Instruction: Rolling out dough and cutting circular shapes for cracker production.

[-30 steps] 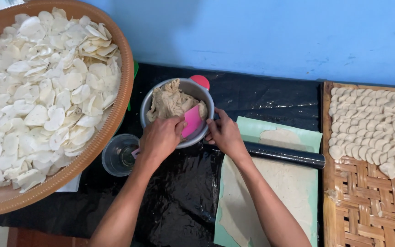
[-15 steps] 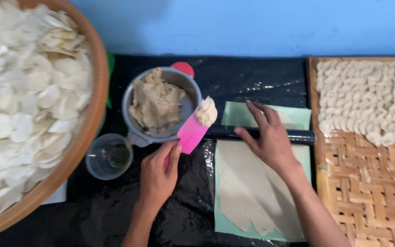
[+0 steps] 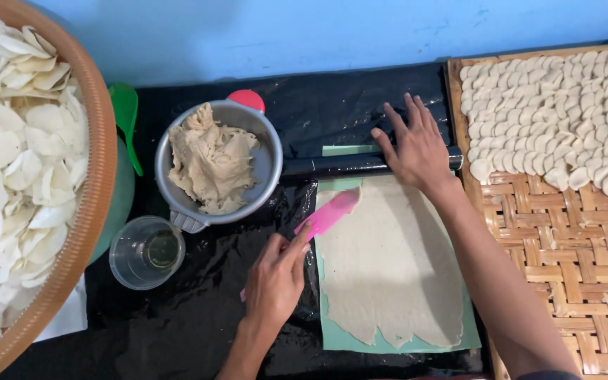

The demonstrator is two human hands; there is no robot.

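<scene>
My left hand [image 3: 276,278] grips a pink spatula [image 3: 328,213], its blade lying on the upper left corner of a thin sheet of beige dough [image 3: 387,260]. The dough is spread over a green mat [image 3: 343,339]. My right hand [image 3: 416,146] lies flat with fingers apart on a black roller [image 3: 325,165] at the mat's far end. A grey metal bowl [image 3: 265,158] left of the roller holds a lump of beige dough [image 3: 209,160].
A large round woven tray [image 3: 96,176] on the left is heaped with white crackers [image 3: 15,148]. A woven bamboo mat [image 3: 564,246] on the right carries rows of small white dough pieces [image 3: 557,105]. A clear cup [image 3: 146,252] stands below the bowl. Black plastic [image 3: 177,324] covers the table.
My left hand carried the dough-loaded spatula from the bowl down onto the sheet. My right hand left the bowl's rim and came to rest on the roller.
</scene>
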